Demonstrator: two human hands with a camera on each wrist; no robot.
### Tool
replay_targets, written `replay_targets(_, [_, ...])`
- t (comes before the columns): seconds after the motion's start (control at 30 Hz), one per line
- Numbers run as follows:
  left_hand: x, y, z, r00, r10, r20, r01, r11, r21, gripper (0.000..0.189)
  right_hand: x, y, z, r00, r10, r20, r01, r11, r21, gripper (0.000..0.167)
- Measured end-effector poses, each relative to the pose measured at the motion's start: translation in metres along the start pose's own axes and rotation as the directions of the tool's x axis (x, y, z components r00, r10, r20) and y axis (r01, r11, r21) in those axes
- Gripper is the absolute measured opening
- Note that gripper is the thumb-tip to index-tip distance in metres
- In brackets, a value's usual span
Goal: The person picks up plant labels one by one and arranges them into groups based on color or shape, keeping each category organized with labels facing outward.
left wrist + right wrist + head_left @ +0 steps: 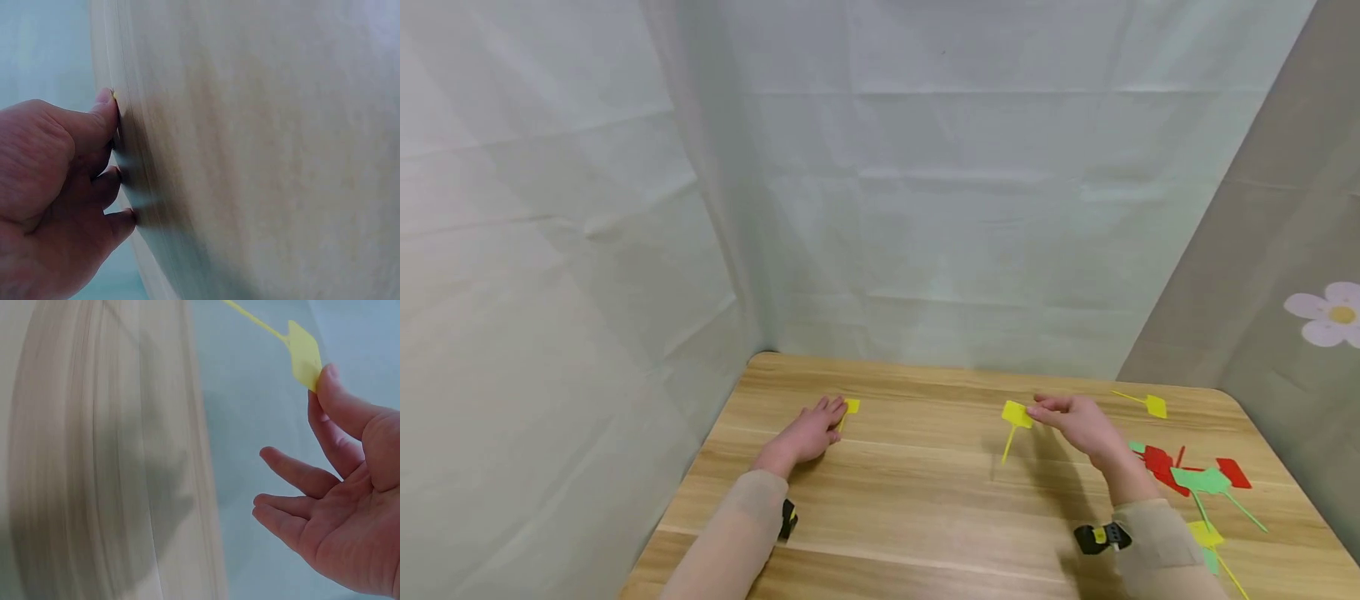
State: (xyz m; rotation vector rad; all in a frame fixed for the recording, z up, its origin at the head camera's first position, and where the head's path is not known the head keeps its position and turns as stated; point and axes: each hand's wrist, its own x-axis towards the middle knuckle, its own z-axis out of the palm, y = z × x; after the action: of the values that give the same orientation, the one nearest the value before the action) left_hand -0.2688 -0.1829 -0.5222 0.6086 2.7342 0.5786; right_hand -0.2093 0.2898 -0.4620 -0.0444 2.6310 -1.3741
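Observation:
Near the table's far left, my left hand (811, 431) reaches down with its fingertips on a yellow cable-tie tag (852, 406). Part of that tag is hidden by the fingers; in the left wrist view only a speck of yellow shows by the thumb tip (106, 97). My right hand (1078, 425) pinches a second yellow cable-tie tag (1017, 414) by the edge of its square plate, between thumb and index finger. This tag is raised above the table, its thin tail hanging down toward me. In the right wrist view the other fingers (300, 475) are spread away from the tag (305, 356).
Another yellow tag (1156, 407) lies at the table's back right. Red tags (1159, 462) and green tags (1202, 480) overlap in a loose pile by the right arm, with a yellow tag (1206, 533) nearer me. Pale cloth (962, 208) hangs behind the wooden table (910, 517).

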Motion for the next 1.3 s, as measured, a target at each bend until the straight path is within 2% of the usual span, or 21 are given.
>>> replay_targets(0.1, [0.002, 0.0, 0.001, 1.0, 0.002, -0.001, -0.002, 1.0, 0.004, 0.058, 0.021, -0.014, 0.023, 1.0, -0.001, 0.017, 0.0, 0.999, 0.044, 0.047])
replay_targets(0.3, [0.006, -0.001, 0.001, 1.0, -0.019, -0.008, 0.019, 1.0, 0.014, 0.059, 0.059, -0.038, 0.065, 1.0, 0.006, -0.003, -0.005, 0.997, 0.074, 0.051])
replay_targets(0.5, [0.005, 0.0, 0.001, 0.999, -0.03, -0.014, 0.03, 1.0, 0.008, 0.059, 0.085, -0.062, 0.103, 1.0, -0.007, -0.01, 0.007, 0.998, 0.069, 0.047])
replay_targets(0.67, [0.002, 0.002, 0.001, 0.999, -0.036, -0.009, 0.036, 0.999, -0.007, 0.058, 0.098, -0.081, 0.13, 0.999, -0.036, -0.02, 0.037, 0.999, 0.03, 0.036])
replay_targets(0.83, [0.001, 0.003, 0.0, 1.0, -0.029, -0.01, 0.029, 0.999, -0.018, 0.058, 0.111, -0.09, 0.156, 0.999, -0.029, -0.04, 0.029, 1.0, -0.006, 0.03])
replay_targets(1.13, [0.0, 0.002, 0.004, 0.999, -0.048, -0.006, 0.048, 0.999, -0.014, 0.058, 0.122, -0.099, 0.188, 0.998, -0.021, -0.056, 0.019, 0.999, -0.033, 0.036])
replay_targets(1.3, [-0.001, 0.002, 0.004, 0.999, -0.033, -0.014, 0.033, 0.999, -0.02, 0.057, 0.122, -0.102, 0.2, 0.992, -0.073, -0.102, 0.061, 0.992, -0.111, 0.036])
